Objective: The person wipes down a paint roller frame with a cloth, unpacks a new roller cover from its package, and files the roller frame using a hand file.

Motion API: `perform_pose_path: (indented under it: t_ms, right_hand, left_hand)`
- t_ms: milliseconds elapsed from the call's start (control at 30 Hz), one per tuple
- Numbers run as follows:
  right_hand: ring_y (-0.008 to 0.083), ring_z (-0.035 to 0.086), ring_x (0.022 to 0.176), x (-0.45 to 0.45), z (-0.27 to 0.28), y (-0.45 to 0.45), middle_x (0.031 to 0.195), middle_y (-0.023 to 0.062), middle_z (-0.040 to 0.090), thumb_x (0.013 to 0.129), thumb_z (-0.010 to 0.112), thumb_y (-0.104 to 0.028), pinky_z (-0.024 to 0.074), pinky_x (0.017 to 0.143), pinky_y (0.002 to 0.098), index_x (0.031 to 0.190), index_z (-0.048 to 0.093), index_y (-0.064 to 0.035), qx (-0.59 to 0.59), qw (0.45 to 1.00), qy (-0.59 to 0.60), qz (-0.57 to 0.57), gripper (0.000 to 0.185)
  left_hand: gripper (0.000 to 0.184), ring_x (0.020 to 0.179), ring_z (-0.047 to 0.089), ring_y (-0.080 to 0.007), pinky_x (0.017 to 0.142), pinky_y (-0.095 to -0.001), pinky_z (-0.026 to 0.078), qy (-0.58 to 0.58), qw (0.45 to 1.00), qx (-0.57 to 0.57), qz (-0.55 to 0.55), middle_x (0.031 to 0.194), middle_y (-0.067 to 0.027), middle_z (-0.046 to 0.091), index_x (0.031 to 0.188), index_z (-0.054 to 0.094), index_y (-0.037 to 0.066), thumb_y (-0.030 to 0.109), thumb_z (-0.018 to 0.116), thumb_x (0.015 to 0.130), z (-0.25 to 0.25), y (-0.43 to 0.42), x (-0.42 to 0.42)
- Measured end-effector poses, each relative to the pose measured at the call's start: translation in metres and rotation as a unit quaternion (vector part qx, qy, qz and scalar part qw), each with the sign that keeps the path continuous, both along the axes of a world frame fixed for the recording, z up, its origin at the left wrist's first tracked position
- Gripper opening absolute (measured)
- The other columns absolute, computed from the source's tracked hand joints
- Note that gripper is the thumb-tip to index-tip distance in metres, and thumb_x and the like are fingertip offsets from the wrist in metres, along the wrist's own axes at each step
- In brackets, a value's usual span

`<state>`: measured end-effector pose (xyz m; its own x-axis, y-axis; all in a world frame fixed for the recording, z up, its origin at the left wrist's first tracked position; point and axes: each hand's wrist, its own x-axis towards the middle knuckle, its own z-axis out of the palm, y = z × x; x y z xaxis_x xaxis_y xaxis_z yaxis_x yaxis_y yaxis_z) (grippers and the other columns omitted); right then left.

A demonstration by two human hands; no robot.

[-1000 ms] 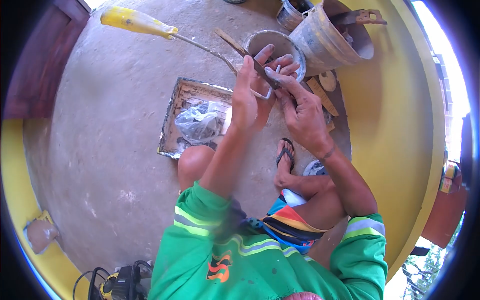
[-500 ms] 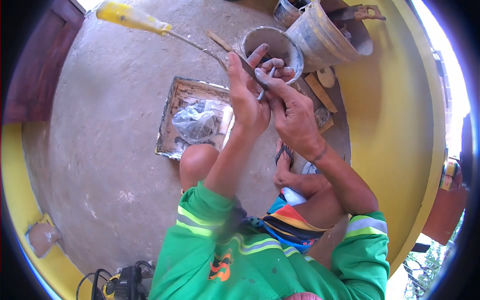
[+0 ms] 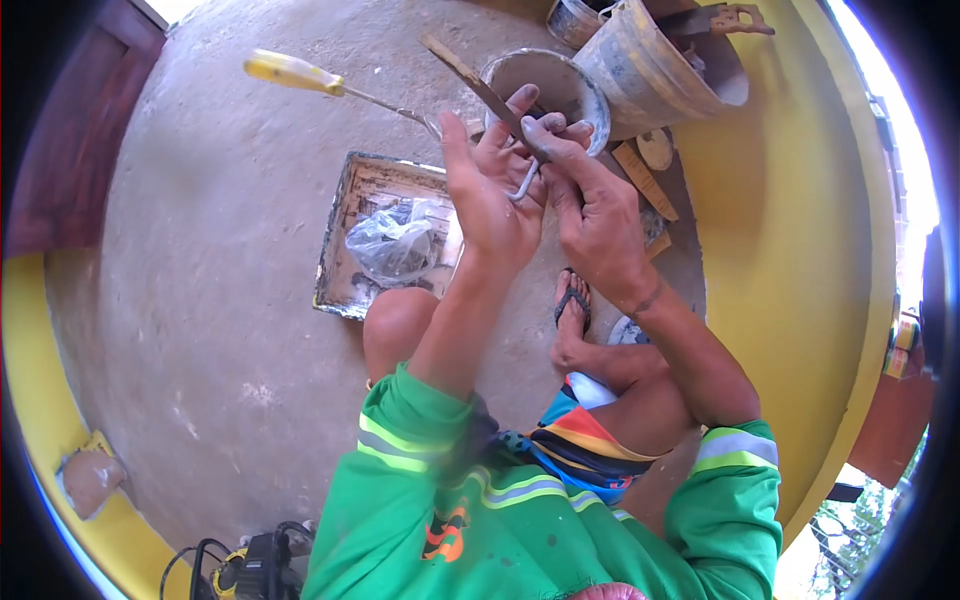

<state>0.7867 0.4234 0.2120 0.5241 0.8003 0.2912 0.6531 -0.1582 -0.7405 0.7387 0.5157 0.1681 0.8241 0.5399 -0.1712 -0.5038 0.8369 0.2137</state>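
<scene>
My left hand [image 3: 490, 205] is turned palm up, its fingers partly curled around a bent metal rod with a yellow handle [image 3: 292, 73], like a paint roller frame. The handle sticks out to the upper left, and the rod's bent end [image 3: 525, 180] shows between my hands. With thumb and fingers pinched, my right hand [image 3: 603, 215] grips the near end of a narrow strip [image 3: 480, 88], brown at its far end and darker nearer me. The strip crosses over my left fingers beside the rod. Exactly where they touch is hidden by the fingers.
A paint-stained tray [image 3: 333, 235] holds a clear plastic bag [image 3: 395, 243]. Beyond my hands are a round bucket [image 3: 603, 105] and a larger tilted bucket [image 3: 650, 75] with a handsaw [image 3: 715, 22] across it. A yellow wall [image 3: 790, 250] runs along the right; a black-and-yellow machine [image 3: 255, 570] is lower left.
The yellow handle first shifted slightly left, then swung right and down. The bent rod end has turned between my hands. My left hand has moved slightly left and its palm shows more.
</scene>
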Motion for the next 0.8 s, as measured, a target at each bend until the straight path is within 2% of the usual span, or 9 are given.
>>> perform_pose_path:
  t_ms: [100, 267, 300, 367, 400, 533, 667, 767, 800]
  right_hand:
    - [0.0281, 0.069, 0.098, -0.011, -0.002, -0.001, 0.112, 0.0189, 0.067, 0.089, 0.055, 0.006, 0.0533, 0.083, 0.0362, 0.127, 0.061, -0.0059, -0.022, 0.999, 0.002, 0.033, 0.040]
    - [0.0298, 0.067, 0.103, -0.014, 0.003, 0.001, 0.115, 0.0174, 0.067, 0.090, 0.054, 0.006, 0.0528, 0.087, 0.0351, 0.126, 0.061, -0.0040, -0.010, 0.999, 0.029, 0.035, 0.038]
    - [0.0297, 0.068, 0.103, -0.010, 0.003, 0.003, 0.115, 0.0175, 0.067, 0.089, 0.054, 0.006, 0.0529, 0.087, 0.0349, 0.126, 0.061, -0.0041, -0.005, 1.000, 0.015, 0.012, 0.038]
    - [0.0294, 0.068, 0.102, -0.001, 0.004, 0.006, 0.116, 0.0176, 0.067, 0.089, 0.055, 0.007, 0.0533, 0.087, 0.0344, 0.125, 0.061, -0.0041, 0.004, 0.999, -0.012, -0.034, 0.038]
    - [0.0294, 0.068, 0.101, -0.001, 0.004, 0.006, 0.115, 0.0176, 0.067, 0.089, 0.055, 0.007, 0.0535, 0.086, 0.0345, 0.125, 0.061, -0.0042, 0.010, 0.999, -0.019, -0.027, 0.038]
    - [0.0305, 0.069, 0.093, -0.011, -0.005, 0.007, 0.107, 0.0171, 0.067, 0.089, 0.056, 0.006, 0.0540, 0.080, 0.0356, 0.124, 0.062, -0.0054, 0.013, 1.000, -0.025, 0.013, 0.037]
    - [0.0322, 0.067, 0.083, -0.019, -0.001, 0.008, 0.095, 0.0161, 0.066, 0.086, 0.057, 0.005, 0.0532, 0.074, 0.0374, 0.124, 0.063, -0.0083, -0.043, 0.997, -0.035, 0.046, 0.041]
    - [0.0322, 0.066, 0.079, -0.021, -0.003, 0.009, 0.092, 0.0154, 0.065, 0.085, 0.058, 0.006, 0.0527, 0.072, 0.0378, 0.125, 0.063, -0.0097, -0.020, 0.997, -0.035, 0.063, 0.043]
    - [0.0314, 0.067, 0.081, -0.021, -0.002, 0.010, 0.094, 0.0156, 0.065, 0.085, 0.058, 0.006, 0.0530, 0.072, 0.0373, 0.125, 0.063, -0.0093, -0.020, 0.997, -0.033, 0.073, 0.043]
  left_hand:
    - [0.085, 0.112, 0.057, -0.0411, 0.098, -0.0541, 0.049, -0.010, 0.997, -0.071, 0.024, 0.119, -0.0269, 0.049, 0.133, 0.040, -0.007, 0.068, 0.021, 0.096, -0.001, 0.001, 0.000]
    - [0.087, 0.114, 0.056, -0.0413, 0.104, -0.0562, 0.044, -0.070, 0.992, -0.101, 0.005, 0.120, -0.0241, 0.050, 0.134, 0.039, -0.008, 0.067, 0.017, 0.096, -0.003, 0.003, -0.002]
    - [0.088, 0.114, 0.056, -0.0411, 0.105, -0.0564, 0.042, -0.093, 0.990, -0.107, -0.003, 0.120, -0.0235, 0.051, 0.134, 0.039, -0.008, 0.068, 0.016, 0.096, -0.003, 0.005, -0.001]
    - [0.088, 0.116, 0.055, -0.0408, 0.106, -0.0554, 0.041, -0.060, 0.995, -0.075, -0.012, 0.118, -0.0223, 0.052, 0.134, 0.040, -0.008, 0.067, 0.014, 0.096, -0.001, 0.002, -0.005]
    - [0.089, 0.116, 0.055, -0.0406, 0.107, -0.0550, 0.041, -0.043, 0.997, -0.059, -0.019, 0.118, -0.0217, 0.053, 0.134, 0.040, -0.008, 0.067, 0.014, 0.097, 0.002, 0.001, -0.006]
    - [0.084, 0.116, 0.055, -0.0400, 0.107, -0.0521, 0.042, -0.090, 0.990, -0.113, 0.005, 0.117, -0.0217, 0.054, 0.132, 0.043, -0.008, 0.063, 0.014, 0.098, -0.006, 0.003, -0.009]
    - [0.083, 0.112, 0.058, -0.0386, 0.106, -0.0520, 0.043, -0.197, 0.969, -0.150, 0.009, 0.116, -0.0240, 0.054, 0.133, 0.042, -0.008, 0.063, 0.015, 0.098, -0.021, 0.006, -0.015]
    - [0.083, 0.112, 0.058, -0.0386, 0.106, -0.0523, 0.043, -0.036, 0.989, -0.140, 0.030, 0.116, -0.0241, 0.054, 0.132, 0.042, -0.007, 0.063, 0.014, 0.098, 0.002, 0.006, -0.018]
    - [0.084, 0.110, 0.059, -0.0375, 0.103, -0.0513, 0.045, -0.042, 0.989, -0.142, 0.031, 0.113, -0.0220, 0.055, 0.130, 0.043, -0.006, 0.066, 0.017, 0.096, 0.001, 0.007, -0.018]
